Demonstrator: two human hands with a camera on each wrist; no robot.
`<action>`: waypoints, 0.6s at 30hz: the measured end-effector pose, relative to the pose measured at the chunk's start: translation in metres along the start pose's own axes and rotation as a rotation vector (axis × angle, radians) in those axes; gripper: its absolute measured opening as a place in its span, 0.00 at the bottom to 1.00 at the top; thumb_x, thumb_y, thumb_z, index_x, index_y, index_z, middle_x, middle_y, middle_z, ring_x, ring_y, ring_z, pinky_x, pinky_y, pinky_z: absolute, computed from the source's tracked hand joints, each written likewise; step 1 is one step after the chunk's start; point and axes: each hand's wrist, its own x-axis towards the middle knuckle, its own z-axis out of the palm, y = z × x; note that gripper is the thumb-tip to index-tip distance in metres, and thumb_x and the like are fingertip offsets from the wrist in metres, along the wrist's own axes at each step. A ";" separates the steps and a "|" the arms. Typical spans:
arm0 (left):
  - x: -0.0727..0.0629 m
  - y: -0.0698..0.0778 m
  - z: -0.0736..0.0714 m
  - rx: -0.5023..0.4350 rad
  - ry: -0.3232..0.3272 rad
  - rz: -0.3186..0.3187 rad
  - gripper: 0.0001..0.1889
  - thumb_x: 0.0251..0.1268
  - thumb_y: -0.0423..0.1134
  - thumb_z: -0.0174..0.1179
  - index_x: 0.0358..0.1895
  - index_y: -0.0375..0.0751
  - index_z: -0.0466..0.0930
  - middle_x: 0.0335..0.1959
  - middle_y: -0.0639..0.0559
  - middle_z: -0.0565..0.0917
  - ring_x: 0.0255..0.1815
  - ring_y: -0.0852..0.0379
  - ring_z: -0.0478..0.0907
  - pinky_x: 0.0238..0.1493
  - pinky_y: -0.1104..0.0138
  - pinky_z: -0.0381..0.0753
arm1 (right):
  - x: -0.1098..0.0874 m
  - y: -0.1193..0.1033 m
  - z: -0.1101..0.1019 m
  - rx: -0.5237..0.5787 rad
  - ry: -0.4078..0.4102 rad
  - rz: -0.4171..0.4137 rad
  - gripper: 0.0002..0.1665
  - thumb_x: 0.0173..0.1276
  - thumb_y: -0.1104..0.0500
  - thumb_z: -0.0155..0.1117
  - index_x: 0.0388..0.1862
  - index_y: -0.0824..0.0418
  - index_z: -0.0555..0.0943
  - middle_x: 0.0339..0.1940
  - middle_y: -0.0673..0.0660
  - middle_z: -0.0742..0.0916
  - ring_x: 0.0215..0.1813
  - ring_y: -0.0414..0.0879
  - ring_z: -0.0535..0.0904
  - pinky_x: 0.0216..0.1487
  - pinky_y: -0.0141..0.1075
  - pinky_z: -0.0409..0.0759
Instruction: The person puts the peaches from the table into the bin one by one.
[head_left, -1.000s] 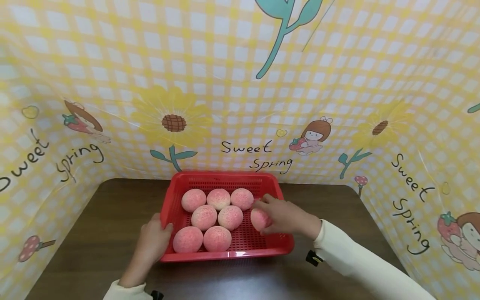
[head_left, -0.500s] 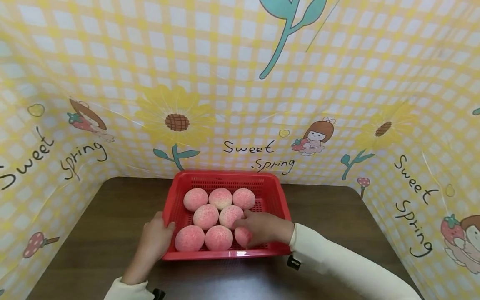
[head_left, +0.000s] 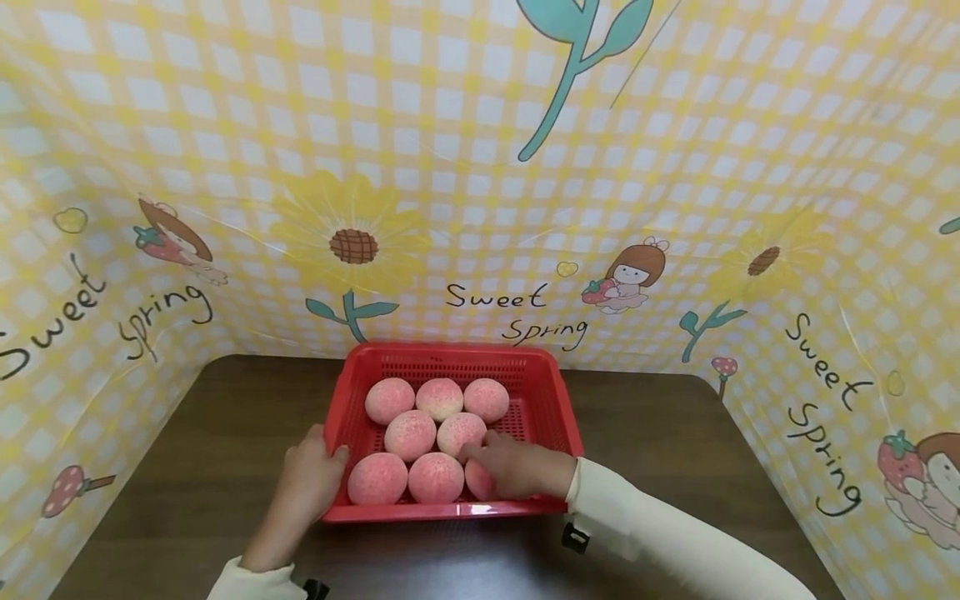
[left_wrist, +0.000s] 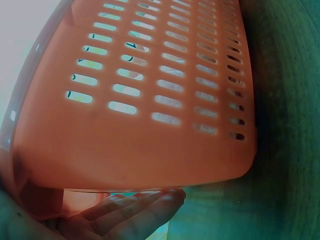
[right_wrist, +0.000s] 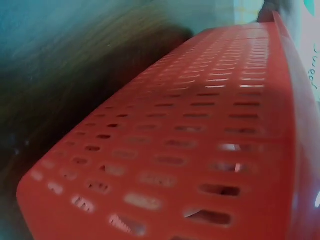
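A red perforated plastic basket (head_left: 442, 510) stands on the table, holding several pink, cream-speckled peaches (head_left: 438, 478). My left hand (head_left: 309, 473) grips the basket's left rim, thumb on top. In the left wrist view its fingers (left_wrist: 145, 212) lie along the outside of the basket wall (left_wrist: 130, 155). Inside the front right part, my right hand (head_left: 521, 468) holds a peach (head_left: 477, 482) from its right side, beside the front row. My hand covers part of that peach. Only the basket's outer wall (right_wrist: 200, 135) shows in the right wrist view; the right hand is not visible there.
The brown wooden table (head_left: 652, 433) extends on both sides of the basket. A yellow checked cloth (head_left: 480, 208) with printed flowers and lettering hangs close behind the basket and along both sides.
My right hand has carried the peach from the basket's right side toward the front, ending beside the front row. My left hand keeps its grip on the rim.
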 end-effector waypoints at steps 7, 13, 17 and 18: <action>0.002 0.000 0.004 -0.013 -0.009 0.002 0.20 0.73 0.35 0.53 0.58 0.20 0.70 0.42 0.28 0.85 0.38 0.40 0.85 0.36 0.50 0.85 | -0.005 0.002 -0.003 0.071 -0.057 0.033 0.24 0.68 0.62 0.68 0.56 0.41 0.71 0.58 0.51 0.76 0.58 0.41 0.72 0.58 0.39 0.74; 0.004 0.001 0.006 -0.004 0.005 0.023 0.20 0.72 0.34 0.53 0.57 0.20 0.70 0.41 0.27 0.85 0.38 0.38 0.85 0.36 0.49 0.84 | -0.006 0.007 -0.002 0.063 -0.038 0.001 0.27 0.63 0.67 0.70 0.54 0.42 0.75 0.51 0.49 0.77 0.51 0.40 0.72 0.52 0.36 0.74; 0.004 0.000 0.007 -0.011 0.001 0.018 0.20 0.72 0.34 0.53 0.58 0.20 0.70 0.42 0.28 0.85 0.38 0.39 0.85 0.36 0.49 0.85 | -0.008 0.010 0.001 0.066 0.035 -0.011 0.24 0.64 0.66 0.70 0.55 0.47 0.75 0.45 0.48 0.77 0.46 0.39 0.72 0.49 0.33 0.74; 0.004 0.000 0.007 -0.014 -0.002 0.012 0.20 0.72 0.34 0.53 0.58 0.20 0.70 0.42 0.28 0.85 0.38 0.39 0.85 0.36 0.50 0.85 | -0.008 0.009 0.002 0.062 0.060 -0.015 0.25 0.65 0.64 0.70 0.57 0.50 0.74 0.44 0.49 0.77 0.44 0.39 0.72 0.49 0.32 0.74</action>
